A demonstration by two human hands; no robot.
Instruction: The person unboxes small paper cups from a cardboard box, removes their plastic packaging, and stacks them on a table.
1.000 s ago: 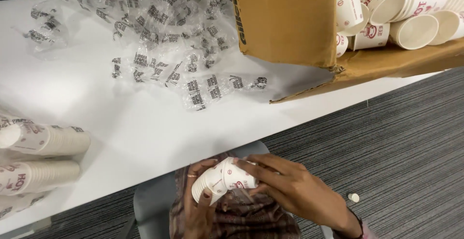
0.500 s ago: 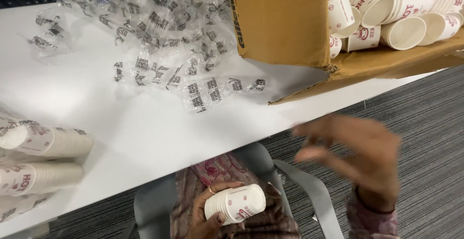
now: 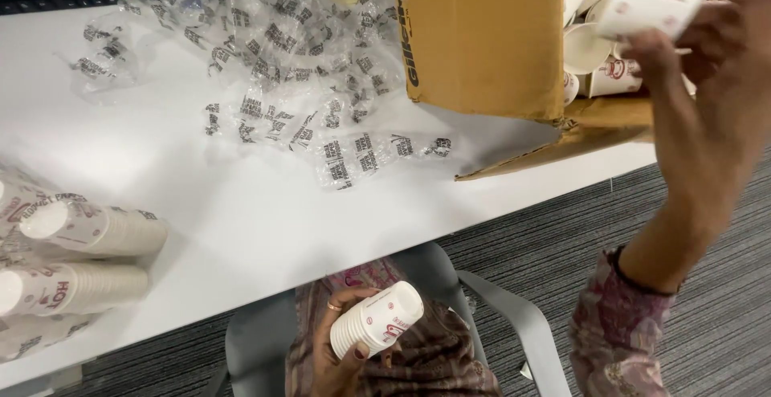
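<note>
I see left hand (image 3: 341, 357) clasping short cup stack (image 3: 377, 329) in lap; right hand (image 3: 707, 60) pinches one paper cup (image 3: 650, 0) above cardboard box (image 3: 482, 36). Nesting step; next needs rim alignment.

Head camera looks steeply down, close over the table (image 3: 241, 228).

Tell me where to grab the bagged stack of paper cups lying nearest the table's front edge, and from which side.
Grip the bagged stack of paper cups around its middle, coming down from above. It lies on its side on the white table, so the long round wall faces up, and fingers can close across it. A second stack lies close behind, so a level approach from the back looks cramped.
</note>
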